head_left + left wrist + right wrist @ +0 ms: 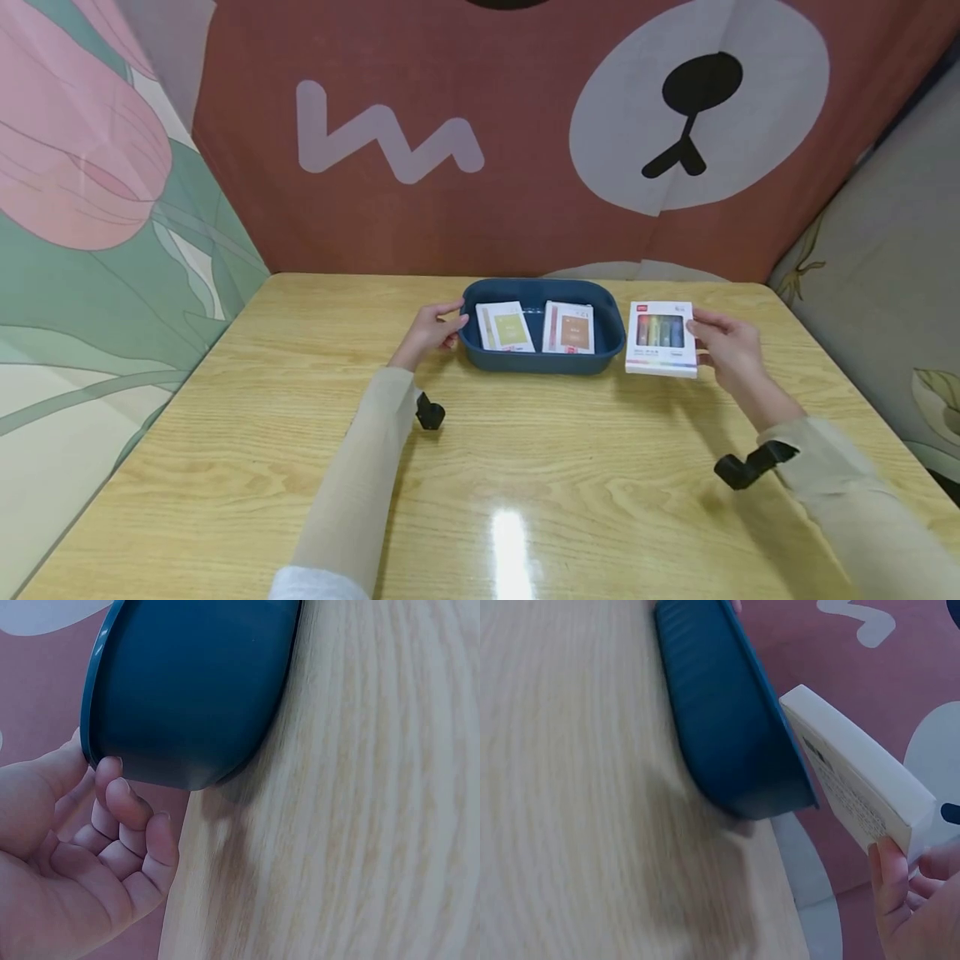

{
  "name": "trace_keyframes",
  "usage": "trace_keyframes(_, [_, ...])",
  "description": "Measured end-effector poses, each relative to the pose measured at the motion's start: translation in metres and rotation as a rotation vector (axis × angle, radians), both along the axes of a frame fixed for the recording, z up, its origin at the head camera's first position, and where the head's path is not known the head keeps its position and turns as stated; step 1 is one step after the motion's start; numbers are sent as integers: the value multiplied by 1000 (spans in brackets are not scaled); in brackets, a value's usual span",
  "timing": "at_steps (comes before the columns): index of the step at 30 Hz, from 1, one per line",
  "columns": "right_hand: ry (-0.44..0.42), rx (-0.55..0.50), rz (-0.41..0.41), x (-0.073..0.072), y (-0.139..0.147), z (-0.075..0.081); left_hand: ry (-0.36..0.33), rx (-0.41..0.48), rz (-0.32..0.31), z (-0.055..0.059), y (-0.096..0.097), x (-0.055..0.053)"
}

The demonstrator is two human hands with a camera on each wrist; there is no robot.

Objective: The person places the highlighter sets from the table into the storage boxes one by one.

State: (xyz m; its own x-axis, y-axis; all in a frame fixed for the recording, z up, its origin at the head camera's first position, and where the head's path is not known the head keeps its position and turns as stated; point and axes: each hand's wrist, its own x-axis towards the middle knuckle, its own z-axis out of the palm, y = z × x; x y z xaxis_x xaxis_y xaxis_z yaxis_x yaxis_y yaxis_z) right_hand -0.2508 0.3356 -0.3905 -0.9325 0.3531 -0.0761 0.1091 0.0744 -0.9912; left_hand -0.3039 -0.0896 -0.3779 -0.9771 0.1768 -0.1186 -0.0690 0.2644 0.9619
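Observation:
A dark blue plastic basin (540,363) stands toward the back of the wooden table. Two thin packs lie inside it: one with a yellow-green panel (511,328) on the left, one with a brown panel (575,331) on the right. My left hand (431,332) pinches the basin's left rim between thumb and fingers, as the left wrist view also shows. Just right of the basin, my right hand (731,346) holds a white box (661,358) by its right edge. Its front has a window with a row of coloured sticks. In the right wrist view the box is raised above the table, tilted.
The wood-grain table (480,467) reaches back to a reddish-brown cloth backdrop (420,221) with a cartoon face. Patterned fabric (870,275) hangs at the right side, and floral fabric (90,333) at the left. Black camera mounts (430,412) sit on both wrists.

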Motion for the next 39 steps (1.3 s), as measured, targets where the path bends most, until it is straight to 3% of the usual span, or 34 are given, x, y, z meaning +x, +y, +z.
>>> trace_keyframes(4, [-9, -44, 16, 16, -35, 34, -10, 1, 2, -2, -1, -1])
trace_keyframes(10, [5, -118, 52, 20, -60, 55, 1, -3, 8, -1, 0, -1])
trace_keyframes(24, [36, -108, 83, 2, -81, 60, -10, -2, 8, -4, -1, -4])
trace_keyframes(39, [39, 78, 157, -19, -106, 55, -10, -3, 2, -4, -1, -6])
